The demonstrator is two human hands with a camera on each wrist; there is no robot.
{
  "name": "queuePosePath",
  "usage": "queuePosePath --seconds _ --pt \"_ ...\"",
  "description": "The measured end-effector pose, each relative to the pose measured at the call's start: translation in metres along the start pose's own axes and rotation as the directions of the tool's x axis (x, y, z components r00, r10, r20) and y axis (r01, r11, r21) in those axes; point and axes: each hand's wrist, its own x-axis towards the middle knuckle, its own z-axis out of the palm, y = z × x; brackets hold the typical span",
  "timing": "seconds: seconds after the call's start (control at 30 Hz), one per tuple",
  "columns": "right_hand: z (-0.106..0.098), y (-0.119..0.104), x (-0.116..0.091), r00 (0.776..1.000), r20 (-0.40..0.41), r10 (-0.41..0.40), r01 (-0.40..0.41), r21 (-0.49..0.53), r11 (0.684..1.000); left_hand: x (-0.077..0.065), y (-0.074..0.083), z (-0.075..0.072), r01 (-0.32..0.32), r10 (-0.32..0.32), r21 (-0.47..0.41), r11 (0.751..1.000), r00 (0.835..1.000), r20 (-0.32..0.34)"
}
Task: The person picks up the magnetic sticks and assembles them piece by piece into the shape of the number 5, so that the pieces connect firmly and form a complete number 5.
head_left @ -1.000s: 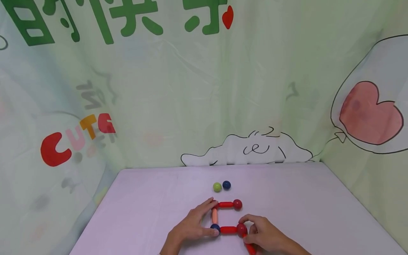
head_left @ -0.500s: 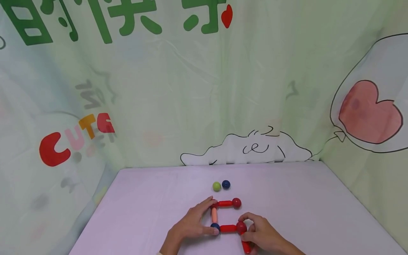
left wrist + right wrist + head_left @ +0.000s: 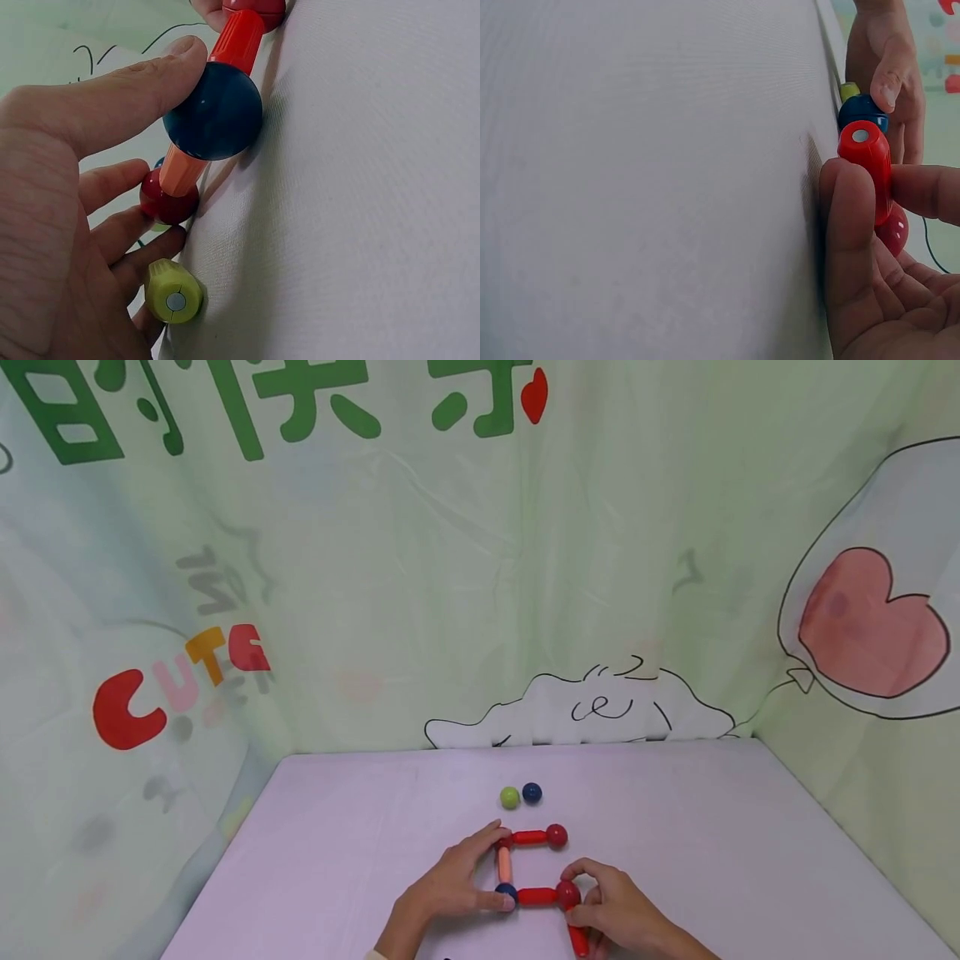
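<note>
A flat open frame of magnetic rods and balls lies on the table. My left hand (image 3: 453, 883) spans its left side: the thumb presses the blue ball (image 3: 214, 112), and the fingers touch a red ball (image 3: 169, 201). Between those balls runs a salmon-pink rod (image 3: 505, 866). One red rod (image 3: 529, 837) leads to a far red ball (image 3: 557, 836); another red rod (image 3: 537, 897) joins the blue ball to a near red ball (image 3: 567, 892). With my right hand (image 3: 621, 912) I pinch a third red rod (image 3: 867, 169), which meets that near ball and points toward me.
A lime-green ball (image 3: 510, 797) and a dark blue ball (image 3: 532, 792) sit side by side beyond the frame. Under my left fingers lies a yellow-green rod (image 3: 174, 292), hidden in the head view. Printed curtains (image 3: 480, 593) hang around the pale table (image 3: 360, 827).
The red rod in my right hand has swung slightly left at its near end, and the right hand shifted a little left with it. My left hand stays in place.
</note>
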Motion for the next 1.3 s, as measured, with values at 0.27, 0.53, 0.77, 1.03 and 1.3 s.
queuePosePath --seconds 0.27,0.53,0.77,1.03,1.3 --pt "-0.0002 -0.0026 -0.0025 0.999 -0.039 0.022 -0.023 -0.027 0.999 -0.0011 0.004 -0.0012 -0.013 0.013 0.016 1.0 1.0 0.006" --pt "0.0005 -0.0056 -0.003 0.998 -0.068 0.018 -0.019 -0.02 1.0 0.0023 0.0054 -0.0046 -0.001 0.0 0.103 0.995 1.0 0.011" --pt "0.0024 -0.003 -0.0018 0.997 -0.072 0.011 -0.013 -0.031 0.999 0.0024 0.0056 -0.0035 0.012 -0.013 0.096 0.995 1.0 0.016" --pt "0.0023 -0.0002 -0.0005 0.998 -0.062 0.001 -0.004 -0.046 0.999 0.002 0.0047 -0.0032 -0.005 0.003 0.089 0.996 1.0 0.02" --pt "0.0 0.0013 0.002 0.999 -0.041 -0.019 0.017 -0.056 0.998 0.0016 0.0042 -0.0027 -0.017 0.016 0.074 0.997 1.0 0.021"
